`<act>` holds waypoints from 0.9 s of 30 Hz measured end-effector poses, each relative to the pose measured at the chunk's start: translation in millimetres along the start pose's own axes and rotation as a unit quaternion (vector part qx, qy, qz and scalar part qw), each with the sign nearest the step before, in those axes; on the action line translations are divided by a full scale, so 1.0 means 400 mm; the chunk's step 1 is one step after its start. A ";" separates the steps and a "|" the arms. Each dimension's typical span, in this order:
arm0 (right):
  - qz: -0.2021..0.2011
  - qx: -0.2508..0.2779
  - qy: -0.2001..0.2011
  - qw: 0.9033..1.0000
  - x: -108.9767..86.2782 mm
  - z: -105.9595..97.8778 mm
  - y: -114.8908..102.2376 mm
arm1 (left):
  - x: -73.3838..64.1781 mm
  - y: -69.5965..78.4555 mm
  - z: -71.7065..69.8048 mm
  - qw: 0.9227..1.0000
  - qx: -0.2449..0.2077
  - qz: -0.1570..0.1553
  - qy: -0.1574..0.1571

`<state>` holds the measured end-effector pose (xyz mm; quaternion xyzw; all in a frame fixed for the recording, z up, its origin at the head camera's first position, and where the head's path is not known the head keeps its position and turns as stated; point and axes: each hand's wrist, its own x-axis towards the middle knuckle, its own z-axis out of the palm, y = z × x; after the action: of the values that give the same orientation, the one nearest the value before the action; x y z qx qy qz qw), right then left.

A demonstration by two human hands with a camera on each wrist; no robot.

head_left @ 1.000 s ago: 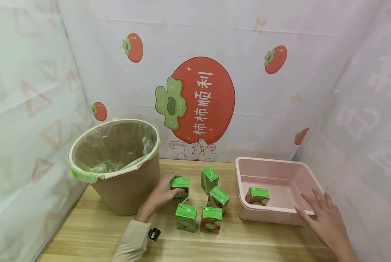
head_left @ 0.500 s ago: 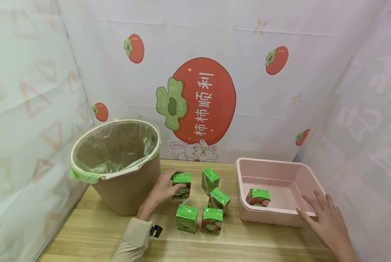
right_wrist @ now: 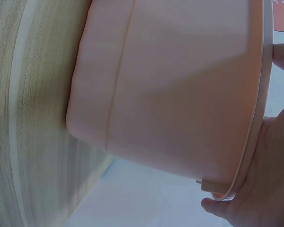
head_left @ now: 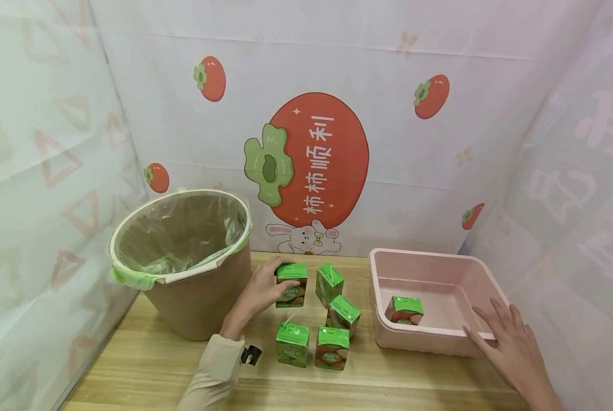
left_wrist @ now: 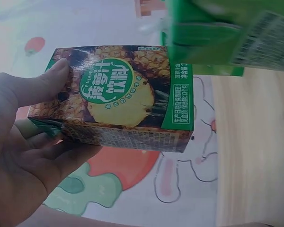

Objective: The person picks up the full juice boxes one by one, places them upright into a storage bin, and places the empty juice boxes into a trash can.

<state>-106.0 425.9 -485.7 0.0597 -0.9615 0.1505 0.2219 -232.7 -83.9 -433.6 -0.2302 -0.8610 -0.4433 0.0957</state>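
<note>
My left hand (head_left: 259, 292) grips a pineapple juice carton (left_wrist: 123, 90) with a green top, thumb on its printed front and fingers beneath and behind it. In the left wrist view this carton shows against the printed cloth, and another green carton (left_wrist: 236, 33) looms close to the camera. My right hand (head_left: 514, 345) lies with spread fingers over the right front rim of a pink basin (head_left: 430, 341). One juice carton (head_left: 406, 307) stands inside the basin, at its front left. In the right wrist view the fingers rest along the rim.
Several more juice cartons (head_left: 332, 347) stand on the wooden table (head_left: 388, 388) between the hands; one carton (head_left: 293, 344) has a straw. A tall brown bucket (head_left: 209, 302) lined with a clear bag stands at the left. Printed cloth walls (head_left: 414, 171) enclose the table.
The left hand has raised the juice carton and moved it a little right and away from the straw carton. The right hand has stayed on the basin rim.
</note>
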 end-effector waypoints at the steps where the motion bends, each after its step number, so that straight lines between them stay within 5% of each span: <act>1: 0.000 0.000 0.001 1.000 0.001 0.000 0.000 | 0.003 0.005 -0.001 1.000 -0.001 -0.001 -0.001; 20: 0.001 0.003 -0.005 1.000 0.005 -0.002 0.003 | 0.057 0.088 0.006 0.999 0.024 0.045 0.014; 27: 0.001 -0.001 -0.004 1.000 0.004 -0.001 0.003 | 0.093 0.136 0.016 0.998 0.019 0.067 -0.004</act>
<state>-107.5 427.1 -485.0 0.0590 -0.9626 0.1499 0.2179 -238.9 -39.7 -384.3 -0.2872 -0.8522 -0.4188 0.1259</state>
